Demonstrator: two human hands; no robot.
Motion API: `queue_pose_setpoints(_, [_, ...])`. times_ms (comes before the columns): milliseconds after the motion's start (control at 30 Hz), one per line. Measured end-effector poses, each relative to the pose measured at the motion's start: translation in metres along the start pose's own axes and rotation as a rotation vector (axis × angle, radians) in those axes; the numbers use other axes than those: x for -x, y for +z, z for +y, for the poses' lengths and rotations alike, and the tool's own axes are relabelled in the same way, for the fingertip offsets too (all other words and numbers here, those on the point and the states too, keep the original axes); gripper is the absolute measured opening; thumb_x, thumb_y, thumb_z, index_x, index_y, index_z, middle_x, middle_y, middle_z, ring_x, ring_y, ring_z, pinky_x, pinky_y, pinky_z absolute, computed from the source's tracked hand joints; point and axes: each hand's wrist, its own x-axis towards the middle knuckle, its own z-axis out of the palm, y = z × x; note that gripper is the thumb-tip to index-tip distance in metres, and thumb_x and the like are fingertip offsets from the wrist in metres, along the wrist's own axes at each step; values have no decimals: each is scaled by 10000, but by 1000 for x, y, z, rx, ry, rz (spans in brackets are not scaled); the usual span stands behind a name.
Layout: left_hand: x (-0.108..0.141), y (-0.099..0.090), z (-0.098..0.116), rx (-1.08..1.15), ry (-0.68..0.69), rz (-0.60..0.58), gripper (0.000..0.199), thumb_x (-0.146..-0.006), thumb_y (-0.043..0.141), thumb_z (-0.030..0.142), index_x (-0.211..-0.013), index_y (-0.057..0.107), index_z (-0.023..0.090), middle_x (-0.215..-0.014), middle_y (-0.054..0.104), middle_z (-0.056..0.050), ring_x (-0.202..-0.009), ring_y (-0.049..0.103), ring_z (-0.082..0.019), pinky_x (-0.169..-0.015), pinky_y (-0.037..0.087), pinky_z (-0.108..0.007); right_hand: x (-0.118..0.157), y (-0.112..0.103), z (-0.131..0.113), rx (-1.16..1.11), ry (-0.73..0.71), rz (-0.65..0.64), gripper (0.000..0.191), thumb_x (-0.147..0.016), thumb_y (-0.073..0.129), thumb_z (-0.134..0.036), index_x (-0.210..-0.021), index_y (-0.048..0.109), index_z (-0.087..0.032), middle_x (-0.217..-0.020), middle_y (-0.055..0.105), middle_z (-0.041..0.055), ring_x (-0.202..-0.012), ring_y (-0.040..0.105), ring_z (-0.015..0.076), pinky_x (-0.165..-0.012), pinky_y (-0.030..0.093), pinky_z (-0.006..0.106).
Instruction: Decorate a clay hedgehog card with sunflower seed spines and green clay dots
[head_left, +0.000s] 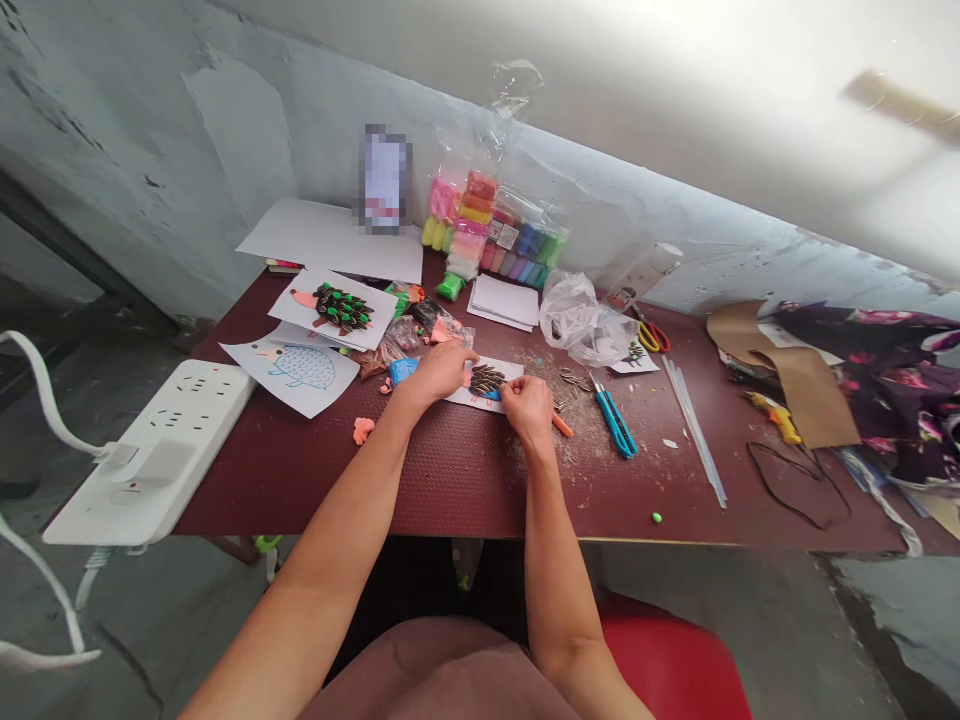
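A small white card (pixel 512 370) lies between my hands, bearing a hedgehog picture (pixel 486 380) covered with dark striped seeds over blue and pink clay. My left hand (pixel 444 370) rests on the card's left side, fingers stretched out and holding nothing visible. At the hedgehog's right end, my right hand (pixel 529 404) is pinched closed; whatever its fingertips hold is hidden. Loose seeds (pixel 576 380) are scattered to the right of that hand. An orange pen-like stick (pixel 562 425) lies beside it. A blue clay packet (pixel 403 370) sits by my left wrist.
A teal utility knife (pixel 613 418), scissors (pixel 651 332) and clear glue sticks (pixel 694 430) lie right, with a yellow glue gun (pixel 776 415) beyond. Left are a finished hedgehog picture (pixel 341 308), a drawing (pixel 300 368) and a power strip (pixel 161 440). Clay packs (pixel 517 245) stand behind.
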Motion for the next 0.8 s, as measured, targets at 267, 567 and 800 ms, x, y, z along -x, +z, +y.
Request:
queue_pose_setpoints(267, [-2, 4, -3, -16, 4, 7, 408, -990, 581, 140, -1333, 774, 249, -1337, 738, -111, -1310, 670, -258, -1124, 500, -333, 2, -2, 3, -95, 7, 16, 208, -870, 665, -268, -809, 835, -165, -758, 771, 62, -719, 678, 183, -668, 391, 257])
queue_pose_setpoints(567, [0, 1, -2, -7, -26, 5, 433, -957, 616, 141, -1347, 770, 248, -1374, 711, -125, -1299, 665, -293, -1101, 518, -362, -11, -23, 44, -8, 103, 159, 277, -892, 596, -229, -973, 852, -160, -955, 821, 137, -842, 731, 240, -757, 477, 294])
queue_pose_setpoints(800, [0, 1, -1, -3, -21, 1, 435, -971, 591, 127, -1349, 767, 252, -1349, 719, -121, -1299, 659, -286, -1088, 519, -359, -21, -28, 55, 91, 138, 99, 295, -928, 595, -246, -1086, 838, -189, -1085, 814, 132, -988, 745, 261, -826, 512, 311])
